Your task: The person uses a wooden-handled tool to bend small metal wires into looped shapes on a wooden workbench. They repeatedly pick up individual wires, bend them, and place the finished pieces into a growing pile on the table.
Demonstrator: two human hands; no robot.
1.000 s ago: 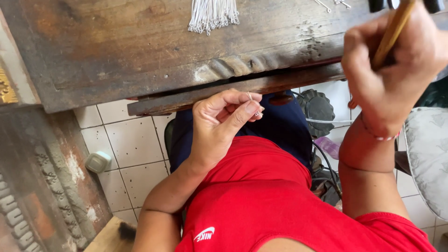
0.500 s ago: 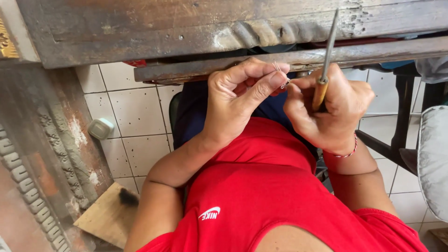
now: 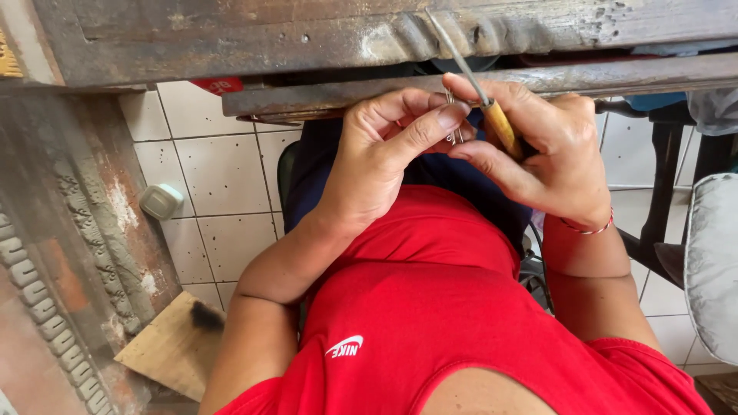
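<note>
Head view, near to far. Red shirt [image 3: 430,307] fills foreground. Left hand [image 3: 384,161] now hard against right hand [image 3: 553,161], apart a second ago, closing since. Left fingers [image 3: 430,123] pinch thin metal wire piece [image 3: 453,127]. Right fingers wrapped round wooden-handled tool [image 3: 500,127], metal shaft angled up-left, tip just beside wire piece. Judged: reach over, fine work at wire begun. Beyond hands, worn bench [image 3: 231,38] edge; below, tiled floor [image 3: 223,177], small white object [image 3: 161,201].

Two hands [image 3: 384,154] [image 3: 553,154], one wooden-handled tool [image 3: 501,127], one white wall socket [image 3: 161,201].
</note>
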